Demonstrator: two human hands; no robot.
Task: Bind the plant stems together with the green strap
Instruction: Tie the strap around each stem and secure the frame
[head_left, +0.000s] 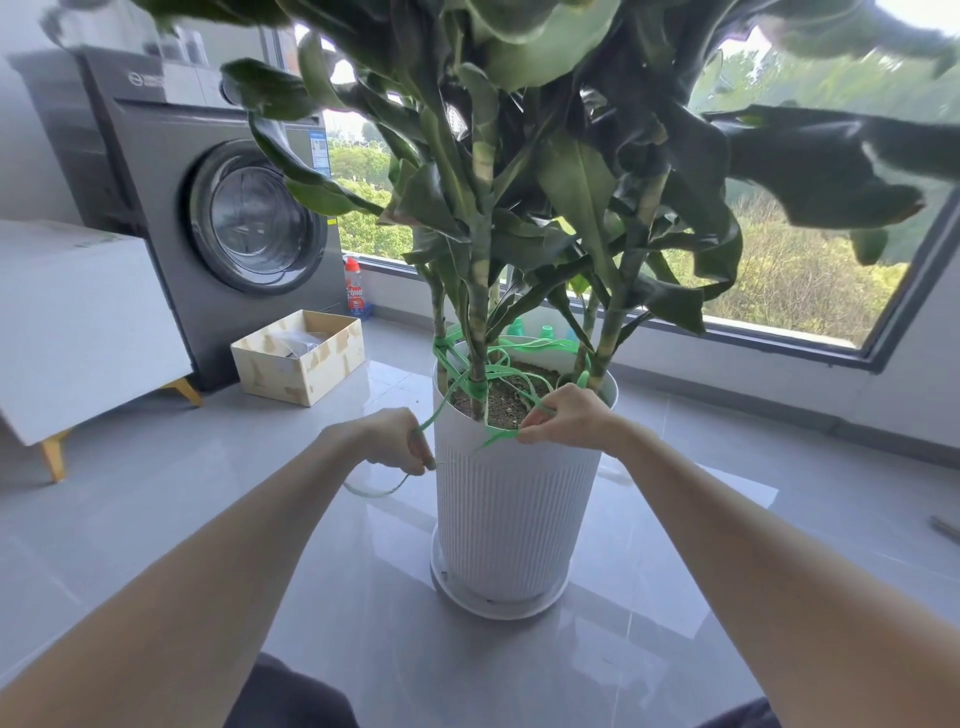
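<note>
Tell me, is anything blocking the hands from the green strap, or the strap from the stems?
Nothing visible. The left hand and right hand both pinch the green strap, which is looped around the stems above the white pot; the leaves hang higher.

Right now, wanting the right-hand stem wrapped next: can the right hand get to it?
Probably yes. The right hand is at the white pot's rim just before that stem, only loose green strap loops between, though it pinches the strap.

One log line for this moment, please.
left hand: grips green strap | right hand: pinches green strap | stems: wrapped, loops slack
</note>
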